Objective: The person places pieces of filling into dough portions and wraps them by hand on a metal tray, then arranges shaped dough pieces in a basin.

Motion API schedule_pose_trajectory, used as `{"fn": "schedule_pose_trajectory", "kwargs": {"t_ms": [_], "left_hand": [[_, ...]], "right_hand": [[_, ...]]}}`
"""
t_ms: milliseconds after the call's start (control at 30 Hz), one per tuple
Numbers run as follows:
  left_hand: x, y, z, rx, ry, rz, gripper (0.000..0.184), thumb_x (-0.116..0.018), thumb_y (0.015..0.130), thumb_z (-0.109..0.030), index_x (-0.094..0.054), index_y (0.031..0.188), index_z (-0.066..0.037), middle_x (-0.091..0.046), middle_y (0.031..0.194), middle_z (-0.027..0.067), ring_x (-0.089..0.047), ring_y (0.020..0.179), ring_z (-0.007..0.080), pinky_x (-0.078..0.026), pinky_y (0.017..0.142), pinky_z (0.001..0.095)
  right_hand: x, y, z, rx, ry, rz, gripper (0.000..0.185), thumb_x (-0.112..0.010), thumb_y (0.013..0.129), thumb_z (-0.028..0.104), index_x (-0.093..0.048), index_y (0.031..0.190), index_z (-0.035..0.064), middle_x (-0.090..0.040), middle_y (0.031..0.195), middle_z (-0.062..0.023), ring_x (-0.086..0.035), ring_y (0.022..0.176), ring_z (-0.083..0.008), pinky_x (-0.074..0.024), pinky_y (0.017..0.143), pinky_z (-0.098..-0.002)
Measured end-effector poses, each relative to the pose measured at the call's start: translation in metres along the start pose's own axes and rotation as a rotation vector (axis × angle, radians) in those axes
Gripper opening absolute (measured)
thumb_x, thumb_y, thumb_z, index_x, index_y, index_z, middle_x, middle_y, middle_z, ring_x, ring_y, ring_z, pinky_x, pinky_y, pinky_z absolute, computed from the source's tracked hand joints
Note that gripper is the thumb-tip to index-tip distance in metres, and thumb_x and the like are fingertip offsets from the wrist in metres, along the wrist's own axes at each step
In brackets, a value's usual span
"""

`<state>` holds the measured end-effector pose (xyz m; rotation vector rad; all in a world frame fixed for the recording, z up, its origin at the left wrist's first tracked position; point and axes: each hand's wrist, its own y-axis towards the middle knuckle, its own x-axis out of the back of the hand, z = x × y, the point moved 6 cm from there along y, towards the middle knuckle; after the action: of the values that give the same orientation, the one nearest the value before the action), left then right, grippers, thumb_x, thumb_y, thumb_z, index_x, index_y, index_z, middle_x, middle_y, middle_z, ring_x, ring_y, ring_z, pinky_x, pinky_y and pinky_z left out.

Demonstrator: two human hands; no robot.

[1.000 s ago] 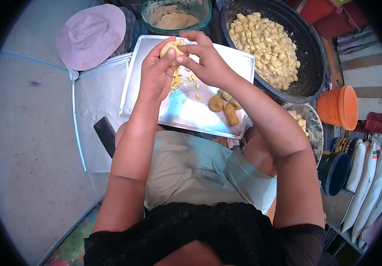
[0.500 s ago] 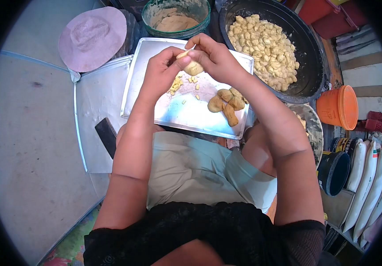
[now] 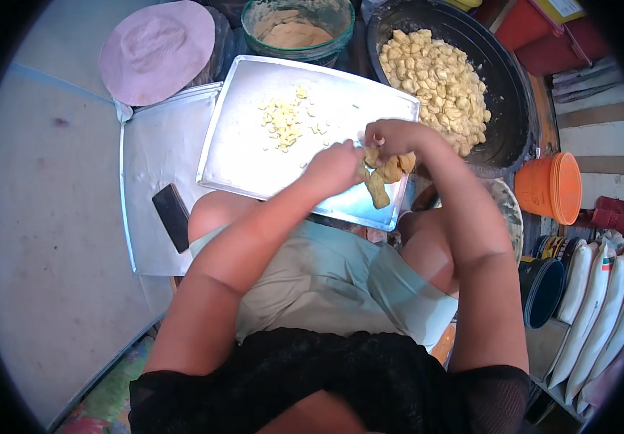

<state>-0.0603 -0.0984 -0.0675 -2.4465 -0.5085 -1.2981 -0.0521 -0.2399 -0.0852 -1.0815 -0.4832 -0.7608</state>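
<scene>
A metal tray (image 3: pixel 254 173) rests across my lap. On its right side lies a small heap of tan dough pieces (image 3: pixel 378 192). My left hand (image 3: pixel 334 169) is at the heap's left edge, fingers drawn together; whatever they hold is hidden. Reaching in from above, my right hand (image 3: pixel 399 136) has its fingers curled onto a dough piece (image 3: pixel 372 157) at the top of the heap. The two hands' fingertips are close to each other. Small pale-yellow cut bits (image 3: pixel 281 124) lie scattered on the tray's left half.
Beyond the tray stand a green-rimmed tub of tan powder (image 3: pixel 297 35) and a black basin (image 3: pixel 504 94) of many dough lumps (image 3: pixel 435 87). A pink hat (image 3: pixel 154 50) and a phone (image 3: pixel 171 217) lie left. Orange buckets (image 3: pixel 565 188) stand right.
Both hands have come down and right from above the tray's middle, where they held a dough piece, to the dough heap. The yellow bits are now uncovered.
</scene>
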Motion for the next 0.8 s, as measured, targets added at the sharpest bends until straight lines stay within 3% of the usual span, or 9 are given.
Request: {"fn": "schedule_pose_trajectory", "kwargs": {"t_ms": [67, 167, 267, 400, 433, 467, 600, 700, 800], "left_hand": [[-0.022, -0.001, -0.01, -0.077, 0.058, -0.166, 0.031, -0.068, 0.074, -0.024, -0.058, 0.096, -0.004, -0.059, 0.095, 0.0188, -0.06, 0.09, 0.0365, -0.049, 0.078, 0.0447], [-0.028, 0.008, -0.002, -0.005, -0.014, -0.094, 0.025, -0.066, 0.075, -0.017, -0.057, 0.093, -0.003, -0.061, 0.091, 0.0196, -0.061, 0.087, 0.0369, -0.048, 0.077, 0.0443], [0.042, -0.007, -0.007, 0.094, -0.119, -0.034, 0.032, -0.064, 0.074, -0.016, -0.057, 0.101, 0.0, -0.063, 0.084, 0.0177, -0.062, 0.081, 0.033, -0.051, 0.073, 0.0408], [0.104, -0.026, 0.065, 0.275, -0.887, -0.452, 0.03, -0.059, 0.081, -0.016, -0.056, 0.105, 0.003, -0.064, 0.083, 0.01, -0.063, 0.075, 0.0249, -0.052, 0.065, 0.0334], [0.118, -0.033, 0.076, 0.31, -1.146, -0.635, 0.029, -0.059, 0.084, -0.017, -0.054, 0.106, 0.001, -0.063, 0.084, 0.0088, -0.062, 0.074, 0.0232, -0.053, 0.062, 0.0319], [0.13, -0.04, 0.086, 0.343, -1.405, -0.821, 0.028, -0.058, 0.086, -0.018, -0.053, 0.107, 0.0, -0.062, 0.086, 0.0076, -0.062, 0.072, 0.0214, -0.053, 0.059, 0.0304], [0.156, -0.048, 0.113, 0.295, -1.4, -0.936, 0.033, -0.064, 0.088, -0.025, -0.046, 0.106, -0.005, -0.056, 0.088, 0.0079, -0.055, 0.062, 0.0149, -0.047, 0.051, 0.0259], [0.156, -0.048, 0.118, 0.325, -1.398, -1.0, 0.035, -0.064, 0.087, -0.026, -0.047, 0.108, -0.006, -0.052, 0.09, 0.0044, -0.052, 0.071, 0.0141, -0.042, 0.055, 0.0266], [0.15, -0.042, 0.127, 0.169, -1.592, -0.903, 0.036, -0.058, 0.088, -0.022, -0.045, 0.117, -0.004, -0.053, 0.095, 0.0065, -0.054, 0.081, 0.0172, -0.045, 0.066, 0.0303]], "right_hand": [[-0.02, 0.012, 0.0, -0.061, -0.061, -0.025, 0.052, -0.081, 0.058, 0.016, -0.06, 0.105, 0.0089, -0.065, 0.1, -0.0115, -0.062, 0.094, -0.0287, -0.0484, 0.08, -0.037], [-0.019, 0.016, -0.002, -0.091, -0.053, 0.006, 0.054, -0.08, 0.057, 0.015, -0.06, 0.107, 0.0091, -0.066, 0.098, -0.0115, -0.063, 0.092, -0.0284, -0.0488, 0.079, -0.0378], [-0.015, 0.016, -0.003, -0.093, -0.046, 0.04, 0.053, -0.079, 0.057, 0.016, -0.059, 0.106, 0.0087, -0.066, 0.098, -0.0119, -0.063, 0.092, -0.0286, -0.0485, 0.078, -0.0378], [0.003, 0.024, 0.012, 0.029, -0.045, -0.01, 0.039, -0.071, 0.067, 0.014, -0.059, 0.104, 0.0079, -0.065, 0.095, -0.0115, -0.061, 0.09, -0.0279, -0.0478, 0.077, -0.0363], [0.013, 0.033, 0.018, -0.039, 0.082, -0.06, 0.035, -0.065, 0.073, 0.015, -0.059, 0.106, 0.0076, -0.063, 0.101, -0.0132, -0.061, 0.095, -0.028, -0.0473, 0.082, -0.0364], [0.029, 0.037, 0.03, 0.042, 0.027, -0.335, 0.031, -0.061, 0.077, 0.013, -0.059, 0.107, 0.0072, -0.061, 0.108, -0.0145, -0.059, 0.099, -0.0296, -0.0465, 0.085, -0.0375], [0.043, 0.072, 0.067, 0.146, 0.092, -0.757, 0.046, -0.058, 0.08, 0.01, -0.054, 0.125, 0.0165, -0.047, 0.133, -0.0105, -0.048, 0.121, -0.0278, -0.0417, 0.098, -0.0383], [0.032, 0.084, 0.095, 0.2, -0.036, -0.822, 0.053, -0.06, 0.08, 0.013, -0.049, 0.132, 0.0208, -0.038, 0.144, -0.007, -0.04, 0.129, -0.0267, -0.0362, 0.104, -0.0421], [0.011, 0.092, 0.114, 0.26, -0.155, -0.549, 0.06, -0.061, 0.081, 0.017, -0.043, 0.137, 0.0249, -0.029, 0.151, -0.0041, -0.032, 0.135, -0.0258, -0.0311, 0.107, -0.0451]]}}
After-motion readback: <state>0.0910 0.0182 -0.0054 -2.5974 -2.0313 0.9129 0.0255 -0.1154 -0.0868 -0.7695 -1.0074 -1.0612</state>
